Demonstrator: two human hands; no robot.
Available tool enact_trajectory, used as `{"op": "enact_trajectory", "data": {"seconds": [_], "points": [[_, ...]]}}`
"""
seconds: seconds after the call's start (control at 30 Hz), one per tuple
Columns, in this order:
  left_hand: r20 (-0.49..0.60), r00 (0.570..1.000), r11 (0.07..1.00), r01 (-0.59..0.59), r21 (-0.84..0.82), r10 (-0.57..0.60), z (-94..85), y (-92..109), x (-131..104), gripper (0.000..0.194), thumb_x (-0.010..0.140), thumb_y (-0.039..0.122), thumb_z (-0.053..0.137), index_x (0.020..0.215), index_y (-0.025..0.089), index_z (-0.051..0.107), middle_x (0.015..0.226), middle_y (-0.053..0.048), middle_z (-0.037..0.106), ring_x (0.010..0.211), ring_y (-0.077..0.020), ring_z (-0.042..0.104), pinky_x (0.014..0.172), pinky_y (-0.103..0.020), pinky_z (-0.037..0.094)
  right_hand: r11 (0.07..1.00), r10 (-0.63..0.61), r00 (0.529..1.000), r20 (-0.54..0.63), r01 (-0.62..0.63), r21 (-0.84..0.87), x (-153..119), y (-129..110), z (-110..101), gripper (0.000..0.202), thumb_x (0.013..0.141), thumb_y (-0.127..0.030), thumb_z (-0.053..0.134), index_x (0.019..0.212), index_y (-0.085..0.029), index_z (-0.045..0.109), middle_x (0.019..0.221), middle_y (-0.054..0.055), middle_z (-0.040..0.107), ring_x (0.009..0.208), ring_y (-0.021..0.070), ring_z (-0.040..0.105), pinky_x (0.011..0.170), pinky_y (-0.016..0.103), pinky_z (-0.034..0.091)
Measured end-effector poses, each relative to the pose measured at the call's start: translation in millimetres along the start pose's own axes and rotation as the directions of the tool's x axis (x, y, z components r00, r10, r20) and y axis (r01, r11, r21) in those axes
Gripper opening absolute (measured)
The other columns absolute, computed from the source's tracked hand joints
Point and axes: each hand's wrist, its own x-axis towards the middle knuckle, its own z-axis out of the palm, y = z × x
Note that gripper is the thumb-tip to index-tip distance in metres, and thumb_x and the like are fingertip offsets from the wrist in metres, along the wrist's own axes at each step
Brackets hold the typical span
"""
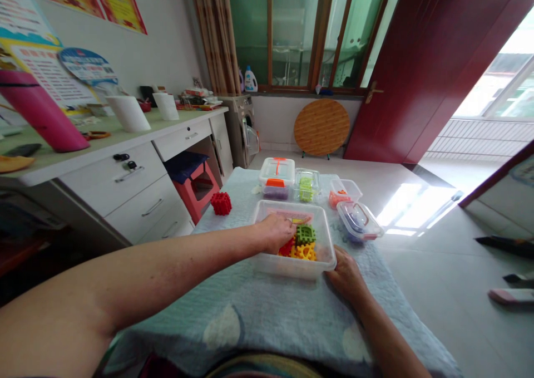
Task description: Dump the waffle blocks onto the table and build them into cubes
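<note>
A red block of interlocking plastic pieces (221, 203) sits by itself toward the left edge of the cloth-covered table (233, 289). To its right, the left hand (276, 232) reaches over the near-left part of a large clear plastic bin (292, 270), its fingers down among the pieces inside; whether they grip one cannot be told. Within the bin, red pieces (287, 248) lie right beside those fingers, yellow gear-shaped pieces (306, 251) lie to the right of the red ones, and a green block (306, 234) sits just beyond the yellow. Behind the bin stands a clear box with orange latches (277, 172), and right of it a smaller clear container (307, 185) with light green pieces inside. The right hand (344, 272) is at the bin's near-right corner, its fingers against the outer wall, partly hidden, so how tightly they close cannot be told. Farther right are an open clear container (350, 189) with orange pieces and, nearer, a lidded clear box (359, 220) with bluish contents.
</note>
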Motion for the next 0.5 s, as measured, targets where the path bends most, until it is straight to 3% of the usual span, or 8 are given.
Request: {"op": "enact_trajectory", "data": {"seconds": [0.17, 0.33, 0.5], "points": [[-0.002, 1.000, 1.000, -0.009, 0.005, 0.009, 4.0, 1, 2, 0.051, 0.071, 0.034, 0.068, 0.116, 0.009, 0.060, 0.110, -0.017, 0.068, 0.098, -0.0302, 0.065, 0.083, -0.036, 0.050, 1.000, -0.007, 1.000, -0.001, 0.007, 0.016, 0, 2, 1, 0.014, 0.079, -0.021, 0.047, 0.069, -0.020, 0.056, 0.073, 0.003, 0.058, 0.074, 0.0183, 0.057, 0.071, 0.028, 0.044], [-0.012, 1.000, 1.000, -0.020, 0.024, 0.020, 6.5, -5, -1, 0.061, 0.067, 0.033, 0.070, 0.123, 0.010, 0.057, 0.109, -0.017, 0.068, 0.098, -0.0306, 0.064, 0.085, -0.037, 0.050, 1.000, -0.002, 1.000, 0.014, 0.002, 0.007, 1, 5, 1, 0.014, 0.079, -0.022, 0.048, 0.071, -0.020, 0.058, 0.074, 0.003, 0.059, 0.075, 0.0186, 0.057, 0.072, 0.028, 0.045], [0.011, 1.000, 1.000, 0.023, -0.010, -0.023, -16.3, -15, -9, 0.054, 0.060, 0.036, 0.076, 0.109, 0.017, 0.063, 0.111, -0.012, 0.067, 0.099, -0.0284, 0.063, 0.083, -0.034, 0.051, 1.000, 0.006, 1.000, 0.007, -0.006, 0.017, 0, 3, 1, 0.014, 0.078, -0.020, 0.047, 0.071, -0.019, 0.059, 0.075, 0.004, 0.061, 0.073, 0.0179, 0.057, 0.069, 0.028, 0.045]]}}
